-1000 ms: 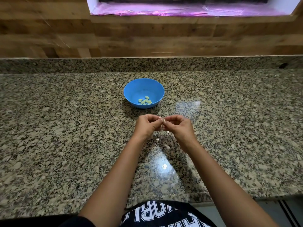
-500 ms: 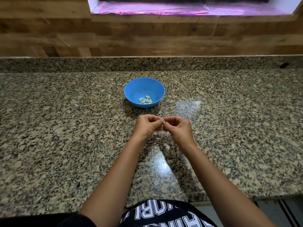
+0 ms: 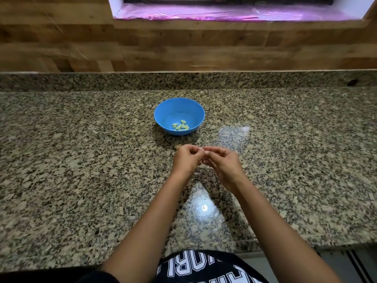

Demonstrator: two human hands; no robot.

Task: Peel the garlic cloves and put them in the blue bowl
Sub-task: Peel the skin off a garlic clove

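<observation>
left hand (image 3: 187, 160), right hand (image 3: 222, 162) pinching garlic clove (image 3: 201, 148), blue bowl (image 3: 163, 121) just beyond

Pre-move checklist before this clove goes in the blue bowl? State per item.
1. Garlic clove held: ok, pinched between left hand and right hand.
2. Clove fully peeled: cannot tell, the fingers hide most of it.
3. Blue bowl upright: ok, on the granite countertop just beyond the hands.
4. Room in the bowl: ok, only a few peeled cloves lie at the bottom.
5. Unpeeled cloves left: cannot tell, none clearly visible.
</observation>
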